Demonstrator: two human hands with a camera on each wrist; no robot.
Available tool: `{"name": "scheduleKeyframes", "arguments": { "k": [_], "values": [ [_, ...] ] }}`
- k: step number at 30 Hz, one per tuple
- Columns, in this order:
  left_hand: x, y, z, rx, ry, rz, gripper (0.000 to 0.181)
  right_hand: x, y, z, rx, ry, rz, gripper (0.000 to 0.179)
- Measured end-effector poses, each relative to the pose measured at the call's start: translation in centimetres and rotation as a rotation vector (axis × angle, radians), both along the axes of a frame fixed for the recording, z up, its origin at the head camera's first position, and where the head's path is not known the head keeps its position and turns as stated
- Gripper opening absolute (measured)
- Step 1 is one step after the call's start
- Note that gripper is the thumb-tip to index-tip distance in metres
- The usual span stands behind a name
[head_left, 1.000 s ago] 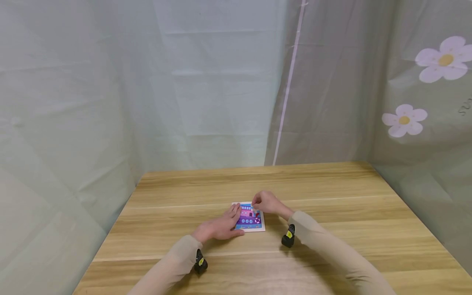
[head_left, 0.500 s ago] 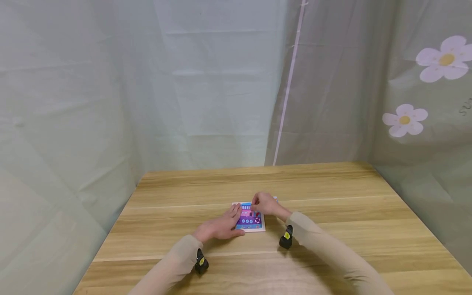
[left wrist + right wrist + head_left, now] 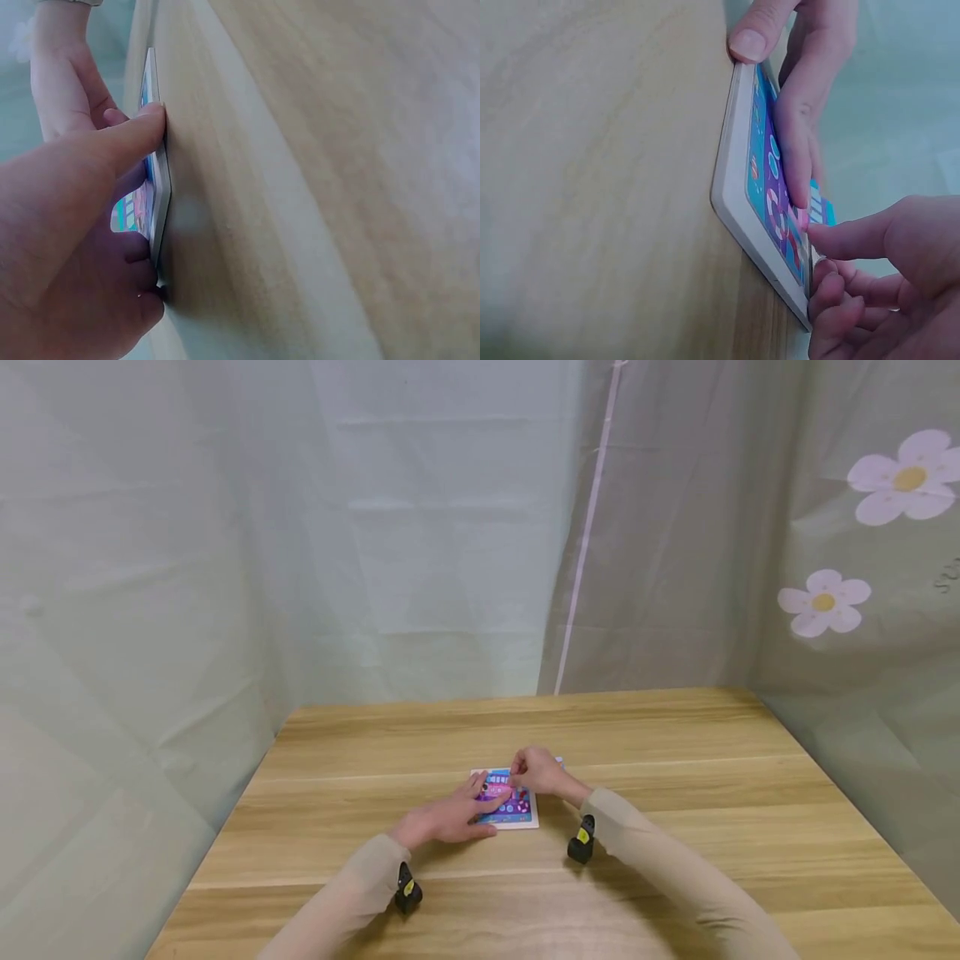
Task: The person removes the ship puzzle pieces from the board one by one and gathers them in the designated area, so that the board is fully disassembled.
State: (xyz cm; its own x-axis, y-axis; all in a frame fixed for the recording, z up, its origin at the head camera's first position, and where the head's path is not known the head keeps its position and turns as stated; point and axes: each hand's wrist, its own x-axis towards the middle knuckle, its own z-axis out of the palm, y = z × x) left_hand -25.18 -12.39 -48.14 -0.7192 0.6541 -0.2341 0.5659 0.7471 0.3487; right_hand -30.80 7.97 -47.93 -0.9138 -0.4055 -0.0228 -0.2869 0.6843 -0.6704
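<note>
A small white-rimmed picture board point(image 3: 517, 819) with a purple, pink and blue ship lies on the table. Over its left part rests my left hand point(image 3: 453, 817), its index finger stretched across the picture. The left thumb point(image 3: 748, 45) lies at the board's near edge. At the upper right of the board, my right hand point(image 3: 538, 771) pinches with thumb and curled fingers a thin picture piece, mostly hidden by the hand. A white and blue corner point(image 3: 559, 761) shows behind that hand. A striped blue bit point(image 3: 817, 202) stands up beyond the right thumb tip.
The wooden table point(image 3: 375, 743) reaches out on all sides of the board. Pale sheets point(image 3: 420, 568) hang behind it and at both sides, the right one printed with flowers point(image 3: 823, 602). Each wrist wears a black camera point(image 3: 581, 841).
My left index finger has spread from the other fingers and moved right across the picture. My right hand has shifted slightly left, and the white and blue corner has come into view behind it.
</note>
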Motion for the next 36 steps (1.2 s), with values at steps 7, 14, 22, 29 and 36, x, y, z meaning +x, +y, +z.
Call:
{"name": "scheduleKeyframes", "arguments": {
  "k": [7, 14, 22, 29, 36],
  "values": [
    [-0.1, 0.1, 0.3, -0.016, -0.019, 0.008, 0.062, 0.1, 0.1, -0.1, -0.075, -0.031, 0.012, 0.010],
    [-0.1, 0.2, 0.5, -0.026, -0.027, 0.015, 0.062, -0.1, 0.0, -0.4, -0.081, -0.036, -0.019, 0.006],
    [0.1, 0.1, 0.5, -0.024, -0.033, 0.024, 0.061, 0.0, -0.5, -0.6, -0.056, -0.039, -0.063, 0.006],
    [0.2, 0.3, 0.4, -0.030, -0.021, 0.018, 0.061, -0.2, -0.4, -0.8, -0.091, -0.062, -0.093, 0.011],
    [0.2, 0.1, 0.5, -0.023, -0.031, 0.031, 0.061, -0.3, 0.5, -0.2, -0.186, -0.112, -0.092, 0.015]
  ]
}}
